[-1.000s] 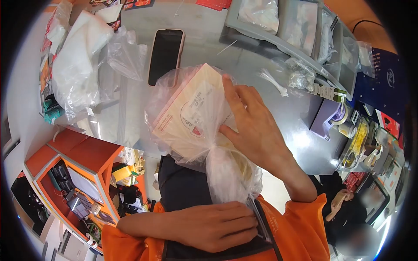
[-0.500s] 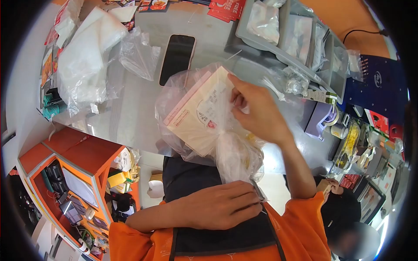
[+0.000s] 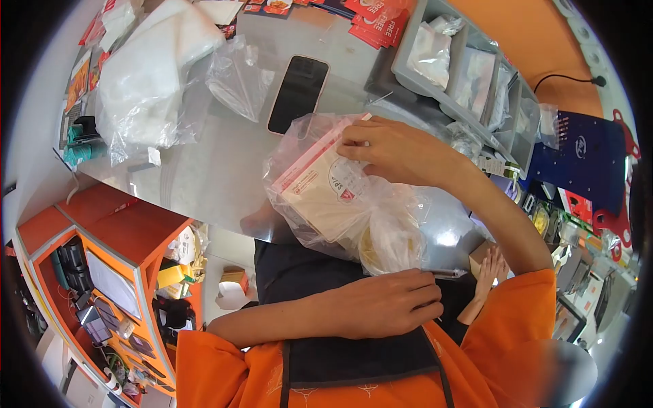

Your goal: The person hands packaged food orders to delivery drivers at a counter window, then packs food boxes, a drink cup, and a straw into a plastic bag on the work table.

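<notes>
A clear plastic bag [image 3: 282, 180] lies at the table's front edge around a cream printed packet [image 3: 316, 204] with a pink edge. Its gathered part bunches over a round yellowish item [image 3: 381, 248]. My right hand [image 3: 388, 151] is over the packet's upper right, fingers bent and pinching the bag. Below the bag, close to my body, my left hand [image 3: 391, 302] has its fingers curled round a thin, shiny, pen-like object [image 3: 449, 274], mostly hidden.
A phone [image 3: 298, 94] lies beyond the bag. Plastic bags [image 3: 139, 92] cover the table's left. A grey divided tray [image 3: 442, 102] stands at back right, near a blue panel [image 3: 581, 163]. An orange cabinet [image 3: 112, 228] is lower left. Another person's hand [image 3: 488, 272] shows at right.
The view has shifted. My right hand has moved from lying along the packet's right side to its top edge, fingers now bent. The bag's bunched part has swung rightward, with my left hand beneath it.
</notes>
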Tool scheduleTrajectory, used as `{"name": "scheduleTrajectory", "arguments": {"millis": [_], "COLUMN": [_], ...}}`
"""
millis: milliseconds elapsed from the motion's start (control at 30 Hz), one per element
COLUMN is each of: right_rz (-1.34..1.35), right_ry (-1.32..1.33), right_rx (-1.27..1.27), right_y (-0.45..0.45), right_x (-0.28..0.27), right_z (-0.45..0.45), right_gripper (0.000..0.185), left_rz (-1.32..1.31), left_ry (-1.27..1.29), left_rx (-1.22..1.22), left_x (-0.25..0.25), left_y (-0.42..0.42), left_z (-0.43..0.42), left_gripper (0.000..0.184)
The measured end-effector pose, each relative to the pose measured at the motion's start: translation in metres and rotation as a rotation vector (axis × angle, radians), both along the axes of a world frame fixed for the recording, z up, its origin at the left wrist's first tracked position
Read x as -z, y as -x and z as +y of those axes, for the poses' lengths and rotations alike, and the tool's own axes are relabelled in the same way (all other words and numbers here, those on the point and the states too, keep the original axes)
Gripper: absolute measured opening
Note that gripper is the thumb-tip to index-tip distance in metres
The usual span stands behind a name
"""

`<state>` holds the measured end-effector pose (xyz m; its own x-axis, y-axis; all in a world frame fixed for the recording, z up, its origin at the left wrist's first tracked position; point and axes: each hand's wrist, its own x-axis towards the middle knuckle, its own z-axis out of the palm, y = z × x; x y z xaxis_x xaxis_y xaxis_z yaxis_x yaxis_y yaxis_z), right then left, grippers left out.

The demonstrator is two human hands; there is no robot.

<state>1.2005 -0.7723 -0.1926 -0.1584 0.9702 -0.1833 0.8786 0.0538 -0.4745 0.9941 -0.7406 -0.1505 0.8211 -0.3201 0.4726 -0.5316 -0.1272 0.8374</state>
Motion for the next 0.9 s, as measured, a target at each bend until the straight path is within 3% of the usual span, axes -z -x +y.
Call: {"name": "scheduleTrajectory", "arguments": {"millis": [200, 300, 400, 500, 600, 633, 733, 833, 900], "right_rz": [0.019, -0.044, -0.024, 0.153, 0.851, 0.782, 0.243, 0.543, 0.648], "right_ry": [0.030, -0.089, -0.414, -0.253, 0.147, 0.086, -0.383, -0.396, -0.407], "right_rx": [0.049, 0.115, 0.209, 0.549, 0.993, 1.036, 0.974, 1.119, 1.181], "right_y": [0.002, 0.000, -0.002, -0.023, -0.004, 0.014, 0.050, 0.064, 0.064], "right_x": [0.015, 0.013, -0.005, -0.032, -0.058, -0.048, 0.013, 0.041, 0.048], "right_z": [0.001, -0.002, -0.005, -0.031, -0.086, -0.099, -0.115, -0.111, -0.112], "right_gripper": [0.035, 0.029, 0.019, 0.016, 0.027, 0.033, 0.036, 0.044, 0.039], "left_rz": [0.010, -0.041, -0.044, 0.031, 0.108, 0.132, 0.208, 0.227, 0.233], "left_ry": [-0.080, -0.086, -0.060, -0.043, -0.058, -0.027, 0.015, -0.022, -0.068], "left_rx": [-0.039, -0.141, -0.188, -0.238, -0.426, -0.459, -0.536, -0.510, -0.526], "left_x": [0.000, -0.002, -0.010, -0.026, -0.032, -0.031, -0.032, -0.033, -0.035], "left_y": [-0.002, -0.001, 0.002, 0.023, 0.048, 0.054, 0.070, 0.071, 0.069], "left_z": [0.008, 0.017, 0.036, 0.055, 0.061, 0.062, 0.060, 0.059, 0.061], "left_gripper": [0.026, 0.025, 0.025, 0.024, 0.017, 0.014, 0.008, 0.008, 0.008]}}
